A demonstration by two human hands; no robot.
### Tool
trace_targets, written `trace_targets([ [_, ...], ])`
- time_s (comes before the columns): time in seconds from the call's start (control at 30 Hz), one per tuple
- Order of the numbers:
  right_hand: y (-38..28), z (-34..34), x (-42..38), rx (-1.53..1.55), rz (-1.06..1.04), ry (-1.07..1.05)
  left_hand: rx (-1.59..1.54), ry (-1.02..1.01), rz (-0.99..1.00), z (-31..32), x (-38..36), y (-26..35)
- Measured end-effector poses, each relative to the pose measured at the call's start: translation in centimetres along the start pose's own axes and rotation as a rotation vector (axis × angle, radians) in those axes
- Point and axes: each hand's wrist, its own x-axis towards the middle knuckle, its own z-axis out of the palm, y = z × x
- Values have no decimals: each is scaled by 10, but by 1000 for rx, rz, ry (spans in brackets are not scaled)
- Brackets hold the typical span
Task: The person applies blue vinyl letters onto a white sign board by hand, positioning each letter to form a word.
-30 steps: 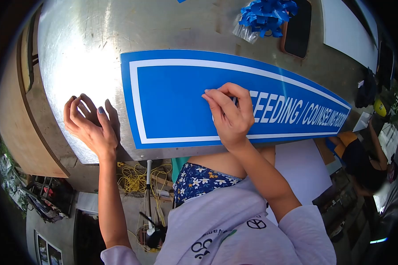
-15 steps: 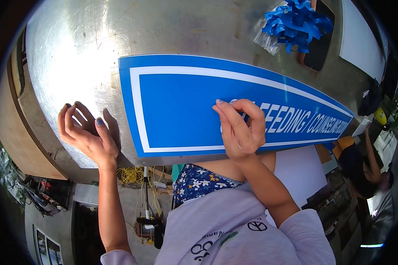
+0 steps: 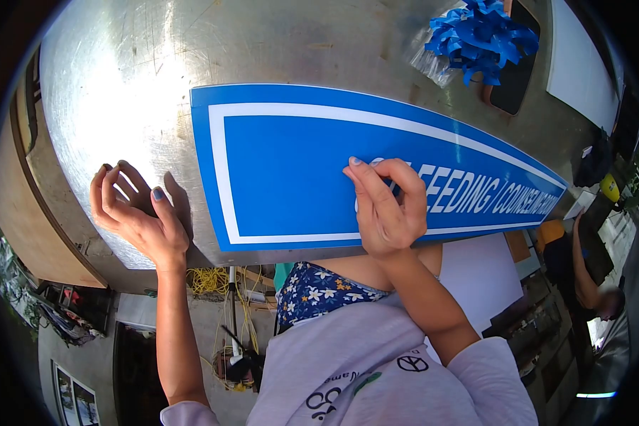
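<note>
A blue sign with a white border and white lettering lies on the metal table. Left of the sign, over the table's edge, my left hand is held with fingers apart and curved, holding nothing. My right hand is above the sign, covering part of its lettering. Its thumb and fingertips are pressed together in a pinch; whatever may be between them is too small to make out.
Crumpled blue strips lie on the table at the upper right, beside clear plastic and a dark phone-like object. A white sheet is farther right. Another person is at the right. Yellow cord hangs below the table.
The other person at the right has shifted, with the arm now raised more upright. My hands keep almost the same pose and place; the whole view has moved slightly.
</note>
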Motion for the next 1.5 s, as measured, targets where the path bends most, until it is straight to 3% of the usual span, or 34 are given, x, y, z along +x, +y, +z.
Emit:
trace_targets([
  [1.03,-1,5,5,28,144,53,97,-28,7,-4,2,3],
  [1.5,3,10,7,-42,67,73,99,12,26,-2,3,2],
])
